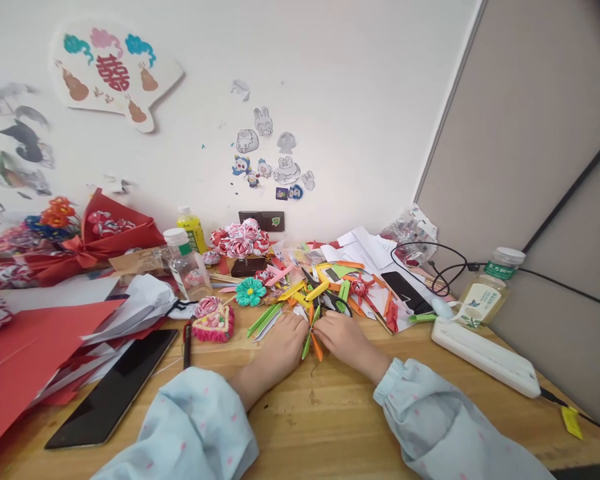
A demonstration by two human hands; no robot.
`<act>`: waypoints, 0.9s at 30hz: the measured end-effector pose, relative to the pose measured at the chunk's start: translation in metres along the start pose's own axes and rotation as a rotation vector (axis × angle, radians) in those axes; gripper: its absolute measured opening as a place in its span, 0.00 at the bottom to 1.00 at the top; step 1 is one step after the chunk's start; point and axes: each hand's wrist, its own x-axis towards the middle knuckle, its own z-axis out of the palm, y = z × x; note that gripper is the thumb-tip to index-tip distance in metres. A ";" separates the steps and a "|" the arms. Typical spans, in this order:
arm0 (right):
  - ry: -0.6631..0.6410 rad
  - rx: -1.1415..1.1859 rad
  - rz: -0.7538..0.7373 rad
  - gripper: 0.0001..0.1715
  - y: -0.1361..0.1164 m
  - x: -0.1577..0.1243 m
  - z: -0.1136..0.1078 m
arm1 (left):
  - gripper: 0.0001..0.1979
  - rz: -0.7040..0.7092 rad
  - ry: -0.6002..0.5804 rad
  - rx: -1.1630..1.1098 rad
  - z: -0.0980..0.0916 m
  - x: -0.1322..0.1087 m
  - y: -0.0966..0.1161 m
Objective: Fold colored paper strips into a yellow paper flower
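My left hand [279, 347] and my right hand [344, 339] rest close together on the wooden table [320, 413], both in light blue sleeves. Between them stands a small folded paper piece [312, 337] with green and orange strips, and the fingers of both hands are pinched on it. Just beyond lie scissors [333, 301] among several coloured paper strips [300, 290]. A teal paper flower [251, 291] and loose green strips [263, 319] lie left of my left hand.
A dark tablet [115, 390] and red paper sheets [25, 353] lie at the left. A pink woven basket [213, 323], bottles [185, 263], paper roses [240, 241], a phone [406, 291], a white power strip [485, 353] and a drink bottle [490, 287] crowd the table.
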 end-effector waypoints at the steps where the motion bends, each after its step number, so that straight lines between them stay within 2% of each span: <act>1: -0.003 0.008 0.006 0.10 0.001 0.000 -0.001 | 0.11 0.008 -0.004 0.023 0.000 0.000 -0.002; 6: -0.041 0.091 0.079 0.06 0.012 -0.002 -0.007 | 0.11 -0.006 0.005 0.084 0.002 0.001 -0.009; 11: -0.054 0.123 0.076 0.06 0.020 -0.003 -0.008 | 0.12 -0.017 -0.005 0.055 -0.001 0.004 -0.019; 15: 0.007 0.191 0.147 0.06 0.022 -0.004 -0.009 | 0.12 -0.039 0.012 0.023 -0.004 0.002 -0.025; 18: 0.088 0.248 0.201 0.17 0.021 -0.004 -0.012 | 0.11 -0.041 0.015 -0.022 -0.004 0.001 -0.024; 20: 0.074 0.244 0.146 0.21 0.019 -0.003 -0.013 | 0.11 -0.050 0.018 -0.067 -0.004 0.001 -0.023; 24: -0.012 0.201 0.059 0.13 0.013 -0.002 -0.014 | 0.09 -0.094 0.035 -0.205 -0.005 0.001 -0.021; 27: -0.014 0.225 0.053 0.10 0.010 -0.002 -0.013 | 0.07 -0.169 0.066 -0.354 -0.006 0.003 -0.020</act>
